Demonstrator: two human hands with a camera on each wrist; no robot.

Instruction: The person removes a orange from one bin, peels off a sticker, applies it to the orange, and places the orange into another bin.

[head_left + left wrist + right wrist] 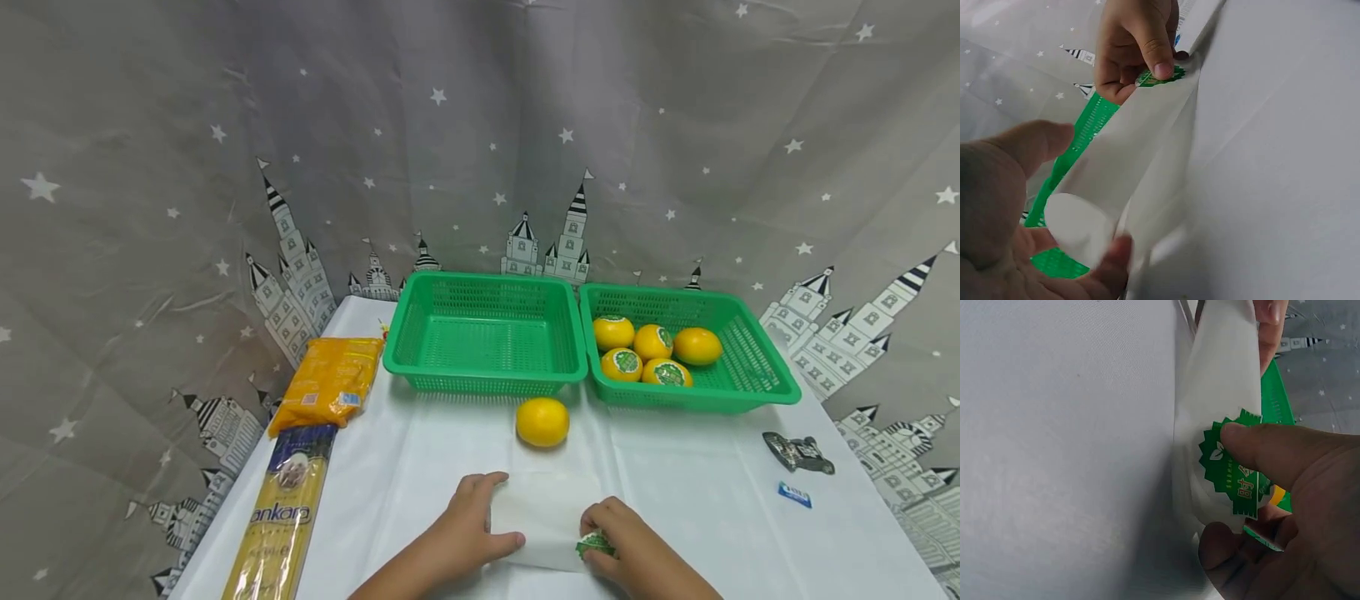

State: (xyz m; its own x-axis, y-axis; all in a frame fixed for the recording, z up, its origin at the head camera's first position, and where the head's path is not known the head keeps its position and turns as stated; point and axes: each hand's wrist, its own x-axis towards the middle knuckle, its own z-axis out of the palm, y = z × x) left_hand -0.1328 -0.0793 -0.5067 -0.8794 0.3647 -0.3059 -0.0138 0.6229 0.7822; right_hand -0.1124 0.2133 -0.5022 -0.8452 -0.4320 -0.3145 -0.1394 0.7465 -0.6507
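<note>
On the white table lies a strip of white backing paper [547, 510], its left end curled over in the left wrist view. My left hand [476, 521] holds this left end, thumb near the close edge and fingers at the far edge. At the right end my right hand [626, 546] pinches a green sticker [1241, 465] with a jagged rim and pale lettering between thumb and fingers. The sticker overlaps the paper in the right wrist view. Just beyond the paper sits a single yellow lemon-like fruit [543, 422], with no sticker on its visible side.
A bare green basket [487, 379] stands at the back. Beside it a second green basket [697, 400] holds several yellow fruits [667, 372], most with green stickers. Leftward lie an orange packet [330, 379] and a spaghetti pack [281, 517]; rightward, a dark toy car [798, 452] and a blue packet [795, 494].
</note>
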